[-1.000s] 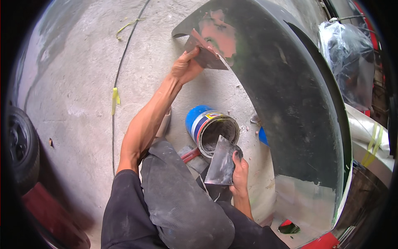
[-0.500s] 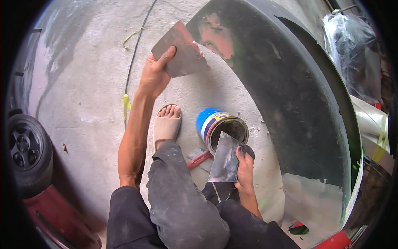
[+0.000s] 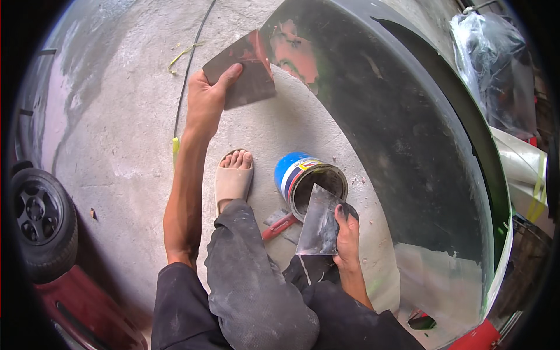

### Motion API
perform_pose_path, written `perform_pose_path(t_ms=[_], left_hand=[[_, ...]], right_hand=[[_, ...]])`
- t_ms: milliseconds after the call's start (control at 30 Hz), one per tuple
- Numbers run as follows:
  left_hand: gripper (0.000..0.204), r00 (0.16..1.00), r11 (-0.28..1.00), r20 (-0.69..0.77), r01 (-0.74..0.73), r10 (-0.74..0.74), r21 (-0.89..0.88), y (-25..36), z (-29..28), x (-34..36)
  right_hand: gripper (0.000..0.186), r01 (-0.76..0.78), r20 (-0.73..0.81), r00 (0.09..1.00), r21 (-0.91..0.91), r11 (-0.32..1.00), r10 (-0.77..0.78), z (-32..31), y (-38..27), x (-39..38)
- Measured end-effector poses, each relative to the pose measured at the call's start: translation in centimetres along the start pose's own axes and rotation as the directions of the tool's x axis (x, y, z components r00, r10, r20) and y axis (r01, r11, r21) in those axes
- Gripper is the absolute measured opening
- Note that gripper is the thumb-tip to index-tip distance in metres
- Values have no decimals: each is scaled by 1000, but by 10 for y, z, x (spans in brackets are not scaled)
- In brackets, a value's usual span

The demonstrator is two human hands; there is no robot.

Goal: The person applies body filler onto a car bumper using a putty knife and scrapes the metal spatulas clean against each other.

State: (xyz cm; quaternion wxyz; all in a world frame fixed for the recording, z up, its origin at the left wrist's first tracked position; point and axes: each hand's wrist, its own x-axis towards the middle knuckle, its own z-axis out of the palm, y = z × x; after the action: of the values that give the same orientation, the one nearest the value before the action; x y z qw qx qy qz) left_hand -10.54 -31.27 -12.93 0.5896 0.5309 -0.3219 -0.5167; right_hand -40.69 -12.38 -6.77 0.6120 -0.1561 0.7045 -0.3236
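My left hand grips a flat metal spreader with pink filler on its upper right, held beside the patched edge of a curved dark car panel; pink filler marks that panel. My right hand holds a smaller, smeared metal plate in front of an open blue can lying tipped toward me. A red-handled scraper rests just left of the can, partly hidden by my leg.
My sandaled foot is on the concrete floor. A black cable runs across it. At left are a wheel and red panel; at right, plastic-wrapped material and a white roll.
My left hand with the spreader has moved left, away from the patched spot, and then slightly farther left. My foot has come into view. My right hand still holds the plate near the can.
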Motion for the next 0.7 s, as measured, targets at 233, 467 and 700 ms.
perform_pose_path(t_ms=[233, 467, 700], left_hand=[[24, 967, 966, 19, 254, -253, -47, 0, 9, -2], [25, 967, 966, -16, 256, -255, 42, 13, 11, 6], [33, 972, 998, -234, -6, -10, -67, 34, 14, -56]], right_hand=[[43, -3, 24, 1000, 9, 1000, 2, -1, -2, 1], [35, -16, 52, 999, 57, 998, 13, 2, 3, 2], [35, 66, 32, 997, 52, 996, -67, 39, -22, 21]])
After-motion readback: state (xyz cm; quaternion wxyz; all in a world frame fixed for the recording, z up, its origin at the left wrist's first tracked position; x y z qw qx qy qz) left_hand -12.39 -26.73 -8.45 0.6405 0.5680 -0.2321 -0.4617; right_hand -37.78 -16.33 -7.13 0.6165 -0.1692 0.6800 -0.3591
